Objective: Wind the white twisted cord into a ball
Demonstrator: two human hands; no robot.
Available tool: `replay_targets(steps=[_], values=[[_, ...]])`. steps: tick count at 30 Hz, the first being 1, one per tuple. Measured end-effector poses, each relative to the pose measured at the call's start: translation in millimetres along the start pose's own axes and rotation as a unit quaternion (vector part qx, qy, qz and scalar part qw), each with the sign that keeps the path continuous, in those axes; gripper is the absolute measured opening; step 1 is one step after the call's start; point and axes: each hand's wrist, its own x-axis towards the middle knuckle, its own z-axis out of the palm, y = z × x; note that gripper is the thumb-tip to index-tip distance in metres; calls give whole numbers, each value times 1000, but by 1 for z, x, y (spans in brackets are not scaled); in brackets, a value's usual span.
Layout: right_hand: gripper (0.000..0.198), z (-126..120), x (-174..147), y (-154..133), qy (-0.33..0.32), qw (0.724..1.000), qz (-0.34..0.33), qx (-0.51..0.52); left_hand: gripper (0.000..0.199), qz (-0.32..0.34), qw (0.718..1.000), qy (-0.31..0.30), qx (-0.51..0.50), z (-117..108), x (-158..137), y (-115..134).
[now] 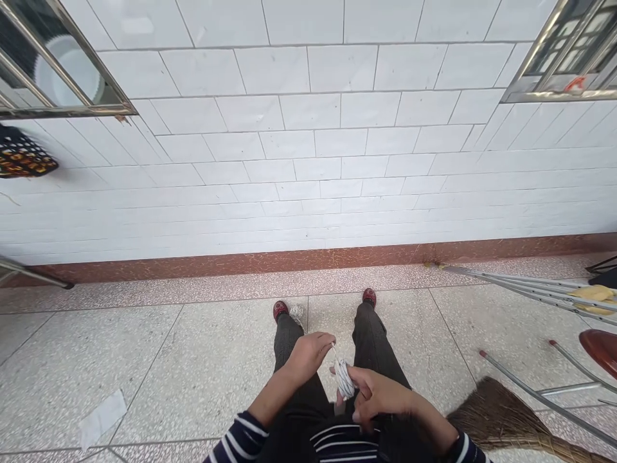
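A small bundle of white cord point(344, 379) sits in the grip of my right hand point(380, 393), above my lap. My left hand point(311, 355) pinches a strand that runs from the top of the bundle, just up and left of it. Between my legs, beside the left shoe, lies another pale clump of cord point(297, 312) on the floor, partly hidden by my leg. The far side of the bundle and some right-hand fingers are out of sight.
A tiled wall point(328, 148) rises ahead. To the right are a straw broom point(501, 411), metal crutches point(520, 286) and a stool with metal legs point(520, 379). A white paper sheet point(103, 418) lies on the floor at left. A dark basket point(24, 154) hangs at the left wall.
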Motion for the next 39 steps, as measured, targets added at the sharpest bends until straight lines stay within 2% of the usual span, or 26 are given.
replay_targets(steps=[2,5,7,9,10,12,14,17,19,22,24,27,30,33,36,39], values=[[93,5,-2,-12,-22,994,-52,91,36,-45,996,9,-73,7,3,-2],[96,9,-1,-31,-20,979,-136,153,37,-102,983,11,-154,24,2,-4],[93,6,4,-42,12,970,-189,152,36,-121,980,1,-161,35,-3,-4],[88,-1,11,-47,75,970,-207,104,35,-118,984,-29,-132,43,-11,-2],[84,-7,14,-46,119,972,-196,53,35,-108,987,-47,-108,44,-15,-1],[70,-19,21,-37,218,963,-133,-91,36,-75,993,-73,-51,41,-22,3],[63,-29,27,-18,286,930,-41,-226,37,-39,996,-74,9,33,-24,7],[74,-30,31,17,264,921,59,-278,35,7,995,-63,75,20,-20,12],[72,-24,31,34,230,934,81,-260,33,37,992,-74,97,14,-15,13],[56,-12,27,36,157,974,65,-152,31,58,991,-80,93,8,-7,14],[54,-9,22,25,98,994,38,-44,31,49,996,-50,54,2,-1,14],[60,-8,13,1,46,994,-31,95,30,25,999,9,-39,-8,10,12],[58,-5,7,-20,41,980,-100,168,30,-5,992,30,-124,-8,20,7],[60,0,4,-37,47,970,-146,190,32,-59,980,41,-183,6,27,2],[67,-4,-1,-49,77,966,-181,168,33,-111,974,26,-194,26,23,2],[76,-20,-2,-47,148,969,-174,94,32,-121,978,-24,-168,38,10,12]])
